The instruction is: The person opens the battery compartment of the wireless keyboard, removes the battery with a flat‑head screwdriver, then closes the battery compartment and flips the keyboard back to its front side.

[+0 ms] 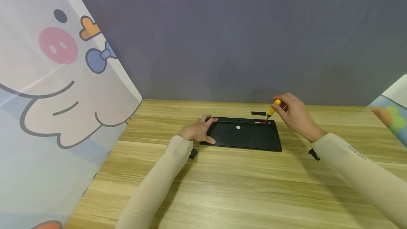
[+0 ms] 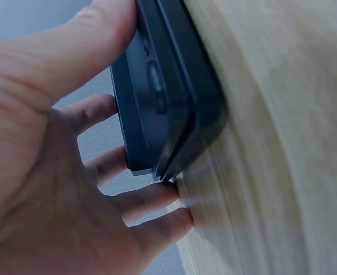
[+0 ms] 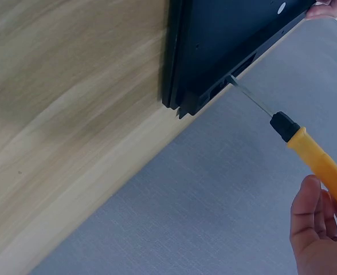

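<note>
A black keyboard [image 1: 245, 137] lies face down on the wooden table, a white round sticker on its underside. My left hand [image 1: 198, 130] holds its left end, thumb at the near edge and fingers spread towards the far edge. In the left wrist view, the left hand [image 2: 71, 149] has its thumb on the keyboard [image 2: 151, 86]. My right hand [image 1: 294, 114] pinches the yellow handle of a screwdriver [image 1: 272, 110]. The screwdriver's tip reaches into an uncovered slot near the far right corner, where a red and white battery-like piece [image 1: 261, 122] shows.
A small black cover [image 1: 258, 113] lies behind the keyboard, near the grey partition [image 1: 241, 45]. Dark wrist-worn pieces show beside both sleeves. A cartoon-printed panel [image 1: 63, 91] stands at the left, another printed panel [image 1: 391, 110] at the right.
</note>
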Demonstrator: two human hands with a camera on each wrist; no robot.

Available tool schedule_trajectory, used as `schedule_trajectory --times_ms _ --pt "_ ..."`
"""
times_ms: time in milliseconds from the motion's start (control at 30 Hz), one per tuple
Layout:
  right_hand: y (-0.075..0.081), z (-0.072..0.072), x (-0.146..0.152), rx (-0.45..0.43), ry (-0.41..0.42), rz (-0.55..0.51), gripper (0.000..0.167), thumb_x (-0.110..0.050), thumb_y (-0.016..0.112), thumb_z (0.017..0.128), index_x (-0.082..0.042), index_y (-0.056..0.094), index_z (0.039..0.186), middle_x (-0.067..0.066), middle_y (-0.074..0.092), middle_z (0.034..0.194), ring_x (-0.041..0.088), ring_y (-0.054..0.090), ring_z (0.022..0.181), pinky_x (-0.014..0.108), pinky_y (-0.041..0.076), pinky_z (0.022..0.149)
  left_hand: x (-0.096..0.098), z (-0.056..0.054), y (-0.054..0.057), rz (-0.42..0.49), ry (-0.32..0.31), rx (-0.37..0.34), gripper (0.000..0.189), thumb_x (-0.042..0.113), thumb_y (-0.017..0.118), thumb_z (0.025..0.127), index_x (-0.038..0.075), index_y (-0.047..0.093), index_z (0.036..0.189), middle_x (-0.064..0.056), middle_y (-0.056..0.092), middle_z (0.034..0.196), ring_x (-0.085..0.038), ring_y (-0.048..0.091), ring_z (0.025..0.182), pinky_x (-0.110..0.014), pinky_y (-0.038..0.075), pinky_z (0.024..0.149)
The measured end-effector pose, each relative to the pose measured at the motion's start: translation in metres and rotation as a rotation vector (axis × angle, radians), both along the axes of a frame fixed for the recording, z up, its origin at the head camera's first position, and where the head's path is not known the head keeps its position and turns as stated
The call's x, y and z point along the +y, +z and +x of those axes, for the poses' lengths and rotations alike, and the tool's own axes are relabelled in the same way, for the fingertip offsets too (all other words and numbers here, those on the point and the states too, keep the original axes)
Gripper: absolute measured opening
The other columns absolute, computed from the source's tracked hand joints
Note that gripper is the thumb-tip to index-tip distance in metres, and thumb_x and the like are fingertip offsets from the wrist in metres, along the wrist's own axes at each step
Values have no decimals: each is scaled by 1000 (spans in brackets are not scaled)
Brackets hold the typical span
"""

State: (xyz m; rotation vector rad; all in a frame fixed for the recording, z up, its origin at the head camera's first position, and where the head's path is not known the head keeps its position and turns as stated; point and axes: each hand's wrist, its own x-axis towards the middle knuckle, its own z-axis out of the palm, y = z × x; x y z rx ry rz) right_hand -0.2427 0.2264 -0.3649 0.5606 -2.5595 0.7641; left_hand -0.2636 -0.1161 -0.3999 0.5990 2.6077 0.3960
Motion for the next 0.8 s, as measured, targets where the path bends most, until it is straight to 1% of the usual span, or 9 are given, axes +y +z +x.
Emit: schedule_trajectory --times_ms 233,367,567,800 --pt "0 -2 2 41 12 7 26 -12 63 92 -4 61 117 5 54 92 15 52 72 29 45 60 0 -1 -2 -4 -2 1 90 42 70 82 32 15 152 -2 -1 156 -28 11 141 -49 34 100" --pt "0 -2 2 59 18 5 25 -11 61 93 -5 62 117 4 57 94 14 52 73 31 45 62 0 -1 -1 -1 -3 -5 90 42 70 82 31 15 152 -2 -1 156 -28 11 141 -50 34 100" --pt "0 -2 4 48 16 0 32 -14 52 99 -4 58 129 6 57 95 16 50 72 37 43 63 1 -2 -1 -10 0 -7 90 42 70 82 33 14 152 -1 -2 156 -28 10 141 -50 33 101" --pt "3 -1 7 29 13 7 35 -10 54 98 -2 55 132 4 55 88 16 48 67 31 41 57 1 -1 -1 -12 8 -15 90 42 70 82 33 14 152 0 -3 156 -28 9 141 -50 34 100"
